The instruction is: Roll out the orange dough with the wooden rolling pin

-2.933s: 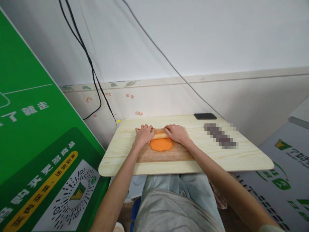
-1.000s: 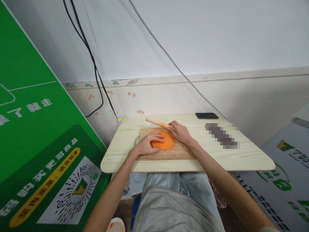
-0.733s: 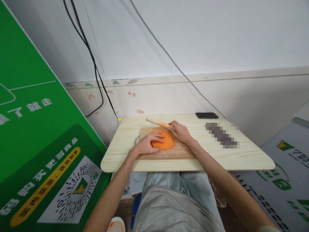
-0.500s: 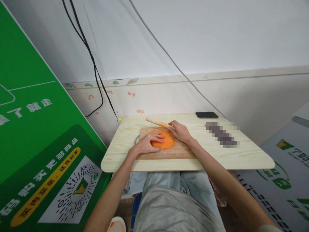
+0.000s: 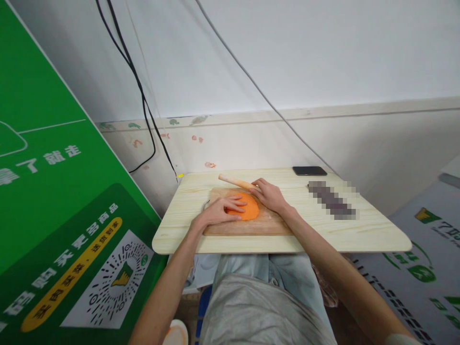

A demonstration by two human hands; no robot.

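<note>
A flat, rounded piece of orange dough (image 5: 252,207) lies on a wooden cutting board (image 5: 258,228). My left hand (image 5: 222,211) rests over the dough's left side, its fingers stretched out and the thumb along the near edge. Closed around the right end of a pale wooden rolling pin (image 5: 235,181) is my right hand (image 5: 269,194). The pin slants across the board's far edge, just beyond the dough. A metal handle (image 5: 205,205) shows at the board's left side, partly behind my left hand.
The board sits on a light wood-grain table (image 5: 172,230). A black phone (image 5: 309,171) lies at the back right, with a pixelated dark item (image 5: 332,200) nearer. A green printed panel (image 5: 72,191) stands at the left. Cables hang along the wall behind.
</note>
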